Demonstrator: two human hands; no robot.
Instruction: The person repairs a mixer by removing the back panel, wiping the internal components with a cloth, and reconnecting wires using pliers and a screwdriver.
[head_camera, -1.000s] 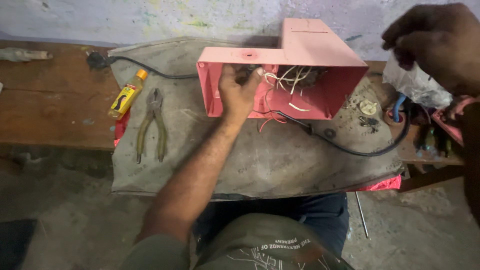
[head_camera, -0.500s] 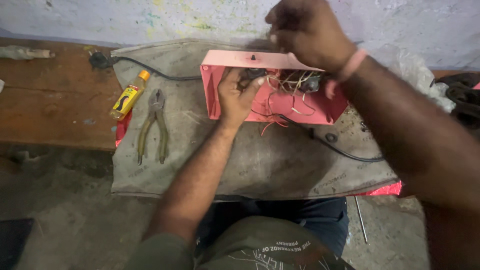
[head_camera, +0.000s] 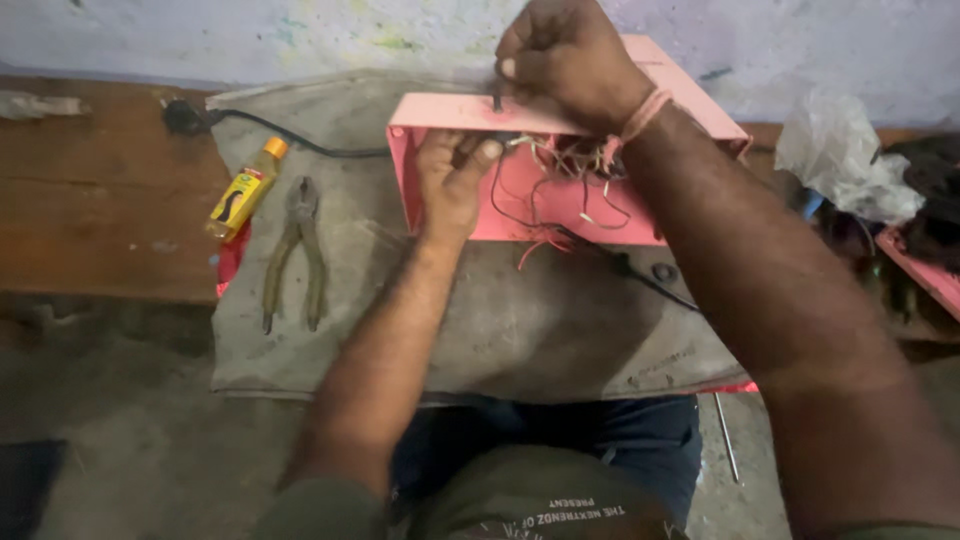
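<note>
A pink open metal box (head_camera: 560, 205) full of loose wires lies on a grey cloth (head_camera: 400, 300) on my lap and a wooden bench. My left hand (head_camera: 452, 180) grips the box's top left edge, fingers curled inside against a small part. My right hand (head_camera: 565, 60) is closed in a fist above the box's top wall, holding a thin dark tool whose tip pokes down at the wall. A black cable (head_camera: 640, 275) trails out of the box to the right.
Pliers (head_camera: 295, 250) and a small yellow bottle (head_camera: 245, 190) lie on the cloth to the left. A black plug and cord (head_camera: 240, 120) run along the cloth's top. A crumpled plastic bag (head_camera: 845, 160) sits at right. A wooden bench (head_camera: 100, 210) extends left.
My right hand came in from the far right and now sits fisted over the box top with the tool. The left hand stays on the box edge. The view has moved closer.
</note>
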